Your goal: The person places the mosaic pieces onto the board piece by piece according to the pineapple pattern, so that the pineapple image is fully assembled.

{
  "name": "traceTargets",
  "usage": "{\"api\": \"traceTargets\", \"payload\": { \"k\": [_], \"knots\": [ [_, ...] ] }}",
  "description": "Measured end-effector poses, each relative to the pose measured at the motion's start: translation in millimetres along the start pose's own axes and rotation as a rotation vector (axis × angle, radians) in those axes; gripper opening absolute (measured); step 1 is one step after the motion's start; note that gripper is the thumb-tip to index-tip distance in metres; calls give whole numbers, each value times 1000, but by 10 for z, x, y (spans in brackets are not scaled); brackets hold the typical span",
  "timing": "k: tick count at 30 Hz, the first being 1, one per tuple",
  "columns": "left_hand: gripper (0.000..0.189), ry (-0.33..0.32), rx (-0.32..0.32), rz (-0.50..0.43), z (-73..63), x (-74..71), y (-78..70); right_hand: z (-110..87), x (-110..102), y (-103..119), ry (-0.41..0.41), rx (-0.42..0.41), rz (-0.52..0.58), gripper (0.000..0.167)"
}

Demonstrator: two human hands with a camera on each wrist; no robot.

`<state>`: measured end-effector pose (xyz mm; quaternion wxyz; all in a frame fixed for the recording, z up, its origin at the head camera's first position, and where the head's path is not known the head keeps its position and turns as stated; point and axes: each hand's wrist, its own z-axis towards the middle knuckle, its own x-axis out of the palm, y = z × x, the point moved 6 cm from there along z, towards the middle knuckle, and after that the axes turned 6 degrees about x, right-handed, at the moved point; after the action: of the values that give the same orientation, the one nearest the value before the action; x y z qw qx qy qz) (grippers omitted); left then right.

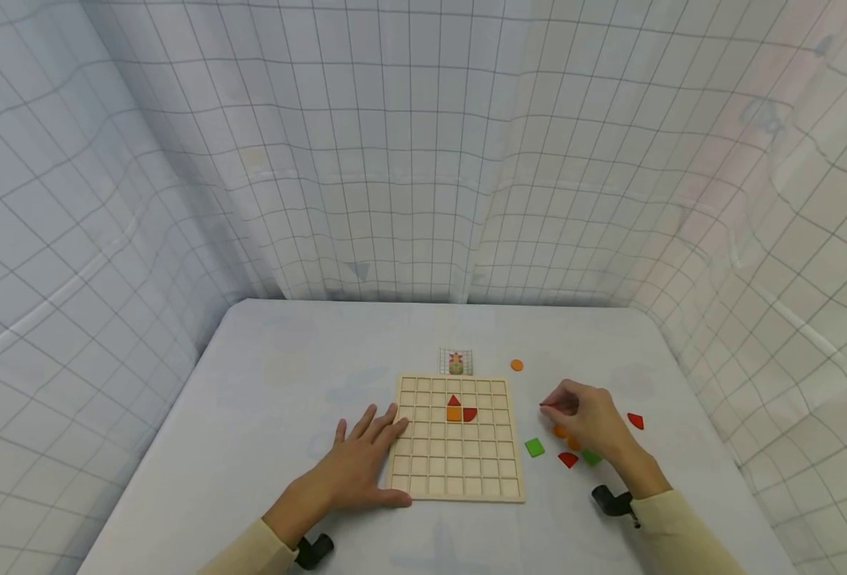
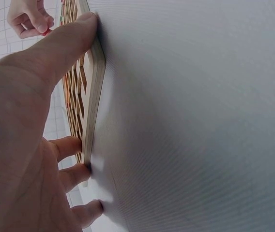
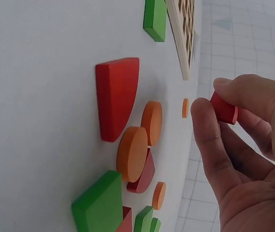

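Observation:
My left hand (image 1: 355, 471) lies with spread fingers along the left side of a wooden grid board (image 1: 438, 467). Its thumb (image 2: 79, 36) touches the near edge in the left wrist view. On the board sit a red triangle (image 1: 454, 401), an orange square (image 1: 454, 414) and a red quarter-circle (image 1: 470, 414). To the board's right, my right hand (image 1: 589, 419) pinches a small red piece (image 3: 223, 108) between thumb and fingertips, raised above the table. Part of that piece is hidden by the fingers.
Loose pieces lie around the right hand: a green square (image 1: 534, 447), a red quarter-circle (image 3: 118, 99), orange discs (image 3: 133, 154) and another red piece (image 1: 635, 421). A small picture card (image 1: 455, 362) rests behind the board, with an orange disc (image 1: 516, 365) to its right. Grid-patterned curtains surround the table.

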<state>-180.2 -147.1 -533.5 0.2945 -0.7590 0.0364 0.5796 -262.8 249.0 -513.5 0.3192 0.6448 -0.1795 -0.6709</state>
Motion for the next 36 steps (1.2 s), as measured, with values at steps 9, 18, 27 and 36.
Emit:
{"api": "traceTargets", "payload": {
  "k": [9, 18, 27, 36],
  "knots": [
    [129, 0, 3, 6, 2, 3, -19, -26, 76, 24, 48, 13, 56, 15],
    [128, -2, -2, 3, 2, -1, -12, -1, 143, 129, 42, -37, 41, 15],
    [129, -2, 5, 8, 1, 5, 1, 21, 186, 278, 47, -67, 67, 16],
    [128, 0, 10, 5, 10, 7, 13, 51, 297, 400, 72, -85, 126, 15]
  ]
}}
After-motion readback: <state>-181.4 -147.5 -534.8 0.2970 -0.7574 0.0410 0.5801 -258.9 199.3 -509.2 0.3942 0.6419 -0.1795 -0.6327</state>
